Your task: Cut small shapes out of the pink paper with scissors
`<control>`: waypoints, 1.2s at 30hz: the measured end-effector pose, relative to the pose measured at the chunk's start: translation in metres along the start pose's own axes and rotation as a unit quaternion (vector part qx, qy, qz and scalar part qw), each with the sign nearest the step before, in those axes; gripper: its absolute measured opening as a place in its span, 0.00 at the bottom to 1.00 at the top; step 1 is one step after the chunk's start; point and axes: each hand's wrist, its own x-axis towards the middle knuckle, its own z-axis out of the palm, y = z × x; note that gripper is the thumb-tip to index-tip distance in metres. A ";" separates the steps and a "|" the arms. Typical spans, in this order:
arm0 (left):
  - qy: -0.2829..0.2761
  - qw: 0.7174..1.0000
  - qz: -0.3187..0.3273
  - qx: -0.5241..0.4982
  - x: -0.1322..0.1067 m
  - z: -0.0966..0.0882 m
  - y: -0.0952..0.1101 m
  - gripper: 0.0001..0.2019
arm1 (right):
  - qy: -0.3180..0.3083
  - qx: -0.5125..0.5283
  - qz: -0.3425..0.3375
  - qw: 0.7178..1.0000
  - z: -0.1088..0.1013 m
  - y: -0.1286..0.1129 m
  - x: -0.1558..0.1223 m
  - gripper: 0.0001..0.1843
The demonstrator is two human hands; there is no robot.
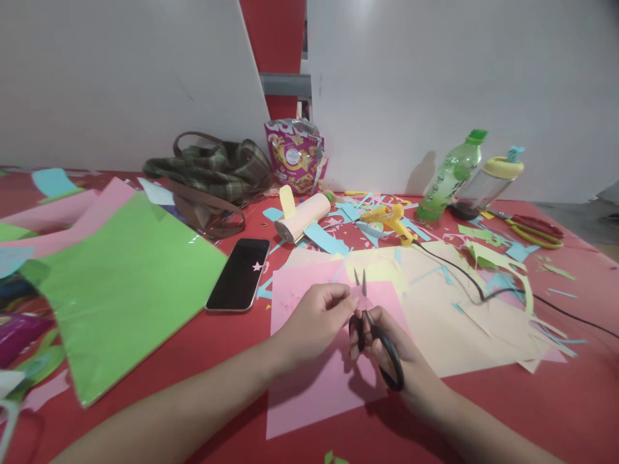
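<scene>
My right hand (394, 351) grips black-handled scissors (374, 335) with the blades pointing away from me and slightly apart. My left hand (316, 319) pinches a tiny pink paper scrap (354, 295) right at the blades. Both hands hover over a pink paper sheet (309, 386) lying on the red table (556, 399). A black phone (238, 274) with a small pink star on its screen lies just left of the pink sheet.
Green sheets (120, 283) and pink sheets (62, 216) lie at the left. Cream paper (464, 328), blue scraps, a yellow glue gun (389, 219) with a black cord, a paper roll (302, 218), a plaid bag (213, 171), a snack bag (294, 154), two bottles (452, 174) and red-yellow scissors (534, 231) crowd the back.
</scene>
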 end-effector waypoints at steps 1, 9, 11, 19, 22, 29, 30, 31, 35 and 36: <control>0.003 1.000 -0.001 0.001 0.000 0.000 0.000 0.15 | 0.002 -0.008 0.007 1.000 0.001 0.000 0.000 0.16; 0.017 1.000 -0.011 0.018 0.002 -0.001 -0.001 0.15 | 0.042 -0.025 0.037 0.998 0.006 -0.002 0.003 0.19; 0.020 0.999 -0.009 0.037 0.003 -0.002 0.001 0.15 | 0.056 -0.017 0.029 0.998 0.005 -0.001 0.004 0.19; -0.037 0.991 -0.028 0.125 0.005 -0.006 0.002 0.15 | 0.113 0.028 -0.041 0.992 -0.010 0.003 0.005 0.15; -0.082 0.982 -0.024 0.169 0.004 -0.006 -0.001 0.15 | 0.176 0.033 -0.038 0.983 -0.011 0.002 0.007 0.14; -0.136 0.958 -0.015 0.250 0.001 -0.004 -0.001 0.12 | 0.179 0.032 -0.028 0.983 -0.006 -0.001 0.008 0.16; -0.134 0.958 -0.011 0.253 0.002 -0.004 -0.001 0.12 | 0.177 0.030 -0.029 0.983 -0.006 -0.001 0.008 0.16; -0.130 0.958 -0.006 0.256 0.002 -0.005 -0.002 0.12 | 0.175 0.026 -0.029 0.984 -0.006 -0.002 0.008 0.16; -0.105 0.959 0.019 0.263 0.005 -0.008 -0.005 0.11 | 0.184 0.007 -0.020 0.983 -0.005 -0.004 0.009 0.16; -0.099 0.959 0.019 0.263 0.006 -0.009 -0.005 0.10 | 0.184 0.005 -0.015 0.983 -0.004 -0.004 0.009 0.17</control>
